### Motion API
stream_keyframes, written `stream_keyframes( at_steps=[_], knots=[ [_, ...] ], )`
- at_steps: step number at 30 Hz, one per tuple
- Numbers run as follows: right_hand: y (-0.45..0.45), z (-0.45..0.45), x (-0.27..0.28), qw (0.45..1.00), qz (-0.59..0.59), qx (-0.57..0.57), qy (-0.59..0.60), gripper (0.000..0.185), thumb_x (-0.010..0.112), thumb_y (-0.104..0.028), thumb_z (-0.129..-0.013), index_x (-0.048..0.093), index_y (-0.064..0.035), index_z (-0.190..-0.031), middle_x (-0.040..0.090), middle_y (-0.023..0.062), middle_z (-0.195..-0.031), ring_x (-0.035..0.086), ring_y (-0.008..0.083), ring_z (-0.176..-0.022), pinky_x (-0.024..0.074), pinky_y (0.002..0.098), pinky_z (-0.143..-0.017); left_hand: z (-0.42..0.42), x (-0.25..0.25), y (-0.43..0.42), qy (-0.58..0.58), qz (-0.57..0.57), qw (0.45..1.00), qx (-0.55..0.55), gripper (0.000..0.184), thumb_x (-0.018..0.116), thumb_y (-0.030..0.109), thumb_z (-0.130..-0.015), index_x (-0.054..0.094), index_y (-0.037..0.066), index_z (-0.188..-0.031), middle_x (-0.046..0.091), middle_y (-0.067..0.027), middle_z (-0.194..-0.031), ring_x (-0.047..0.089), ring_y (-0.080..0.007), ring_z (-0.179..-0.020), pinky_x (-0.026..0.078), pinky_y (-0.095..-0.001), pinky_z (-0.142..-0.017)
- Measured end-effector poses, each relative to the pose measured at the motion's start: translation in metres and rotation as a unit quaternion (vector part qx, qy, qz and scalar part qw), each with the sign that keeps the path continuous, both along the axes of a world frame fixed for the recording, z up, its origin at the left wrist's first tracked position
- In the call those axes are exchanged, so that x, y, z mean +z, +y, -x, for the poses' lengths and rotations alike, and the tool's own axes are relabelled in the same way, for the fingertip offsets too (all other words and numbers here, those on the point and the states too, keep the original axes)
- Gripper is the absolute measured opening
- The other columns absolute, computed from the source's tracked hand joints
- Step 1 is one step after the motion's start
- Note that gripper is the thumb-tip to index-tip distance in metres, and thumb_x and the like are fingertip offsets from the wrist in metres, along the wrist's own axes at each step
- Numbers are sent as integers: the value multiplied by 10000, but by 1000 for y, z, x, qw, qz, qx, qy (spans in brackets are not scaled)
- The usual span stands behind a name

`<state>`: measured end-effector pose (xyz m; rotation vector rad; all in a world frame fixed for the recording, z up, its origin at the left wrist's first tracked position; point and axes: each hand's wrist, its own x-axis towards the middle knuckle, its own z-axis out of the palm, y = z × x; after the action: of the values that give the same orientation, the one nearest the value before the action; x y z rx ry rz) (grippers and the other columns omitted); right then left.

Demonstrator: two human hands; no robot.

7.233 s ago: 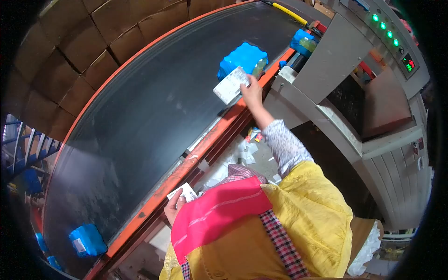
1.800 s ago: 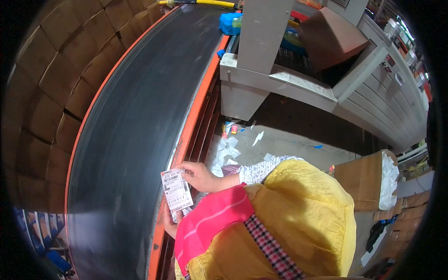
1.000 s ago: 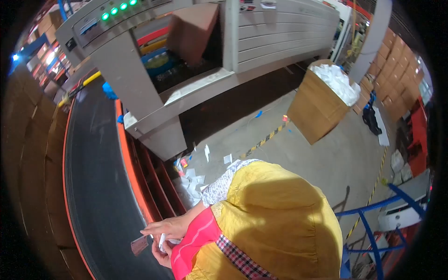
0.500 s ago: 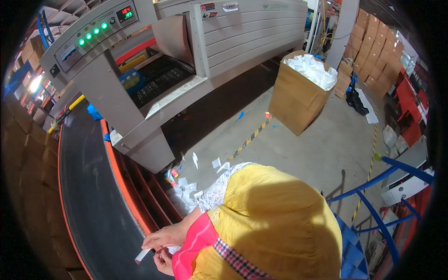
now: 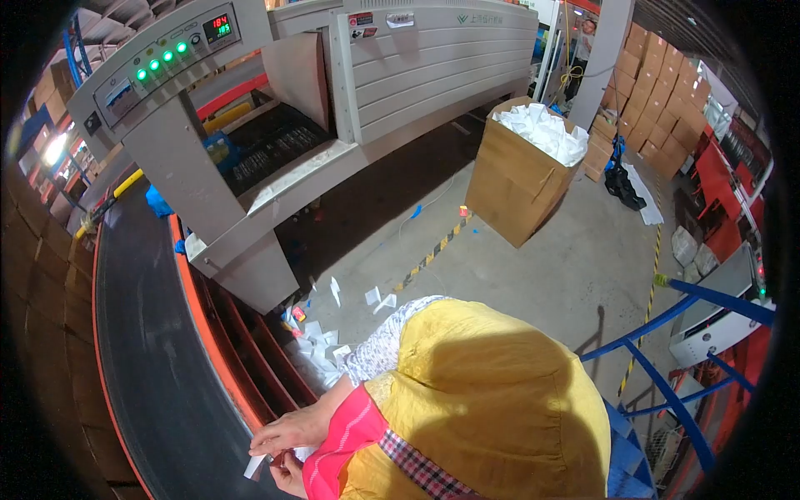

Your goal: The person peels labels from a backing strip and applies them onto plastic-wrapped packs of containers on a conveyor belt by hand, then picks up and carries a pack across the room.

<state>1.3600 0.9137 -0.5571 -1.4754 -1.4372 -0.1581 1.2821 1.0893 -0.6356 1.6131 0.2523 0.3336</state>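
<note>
Above the near end of the black conveyor belt (image 5: 154, 333), both hands are close together. My right hand (image 5: 293, 429), the upper one, has its fingers closed over a small white folded piece of paper or card (image 5: 255, 467), which sticks out past the fingertips. Just below, my left hand (image 5: 288, 477) is partly hidden by a pink apron edge (image 5: 342, 433), its fingers curled against the same piece. More white shows between the palms. A yellow garment (image 5: 492, 392) covers my body.
A grey machine (image 5: 433, 75) with a lit panel stands ahead, its black mesh belt (image 5: 275, 146) showing. Scraps of white paper (image 5: 312, 354) litter the floor. Beyond are a carton (image 5: 521, 183) full of white paper, blue metal bars (image 5: 667, 392) and stacked boxes (image 5: 662, 92).
The view has shifted slightly, so the machine and carton sit further left. The white piece is tilted more steeply downward under my right fingers. Both hands stay together.
</note>
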Motion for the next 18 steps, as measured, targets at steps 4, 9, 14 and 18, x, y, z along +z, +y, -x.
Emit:
stream_keyframes(
  at_steps=[4, 9, 14, 18],
  knots=[
    [5, 3, 3, 999, -44, 3, -20, 534, 522, 12, -815, 362, 20, -1325, 438, 200, -1203, 506, 325, -1093, 472, 361, -823, 4, -3, 4, 0, 1, 1000, 3, 108, 551, 23, -874, 561, -34, -965, 635, -129, -862, 603, -155, -776, 490, -256, -722],
    [14, 6, 0, 999, 27, 19, -3, 541, 518, 21, -802, 376, -13, -1323, 427, 188, -1240, 489, 338, -1121, 447, 385, -871, 18, -9, 11, -6, 27, 999, 31, 144, 548, -6, -857, 555, -39, -997, 623, -133, -911, 602, -169, -816, 492, -275, -756],
    [23, 9, 7, 998, 23, 38, -55, 559, 490, 27, -810, 363, -49, -1349, 407, 180, -1291, 485, 338, -1137, 420, 364, -921, 36, -12, 16, -22, 80, 995, 54, 265, 544, -73, -813, 536, -53, -1077, 590, -133, -1035, 593, -194, -912, 493, -320, -828],
    [36, 8, -6, 995, 33, 89, -37, 566, 479, 13, -827, 351, -82, -1370, 390, 185, -1320, 473, 328, -1166, 410, 347, -944, 47, -10, 15, 2, 86, 991, 99, 285, 542, -83, -807, 535, -53, -1089, 591, -128, -1038, 593, -192, -916, 491, -321, -832]
  ],
)
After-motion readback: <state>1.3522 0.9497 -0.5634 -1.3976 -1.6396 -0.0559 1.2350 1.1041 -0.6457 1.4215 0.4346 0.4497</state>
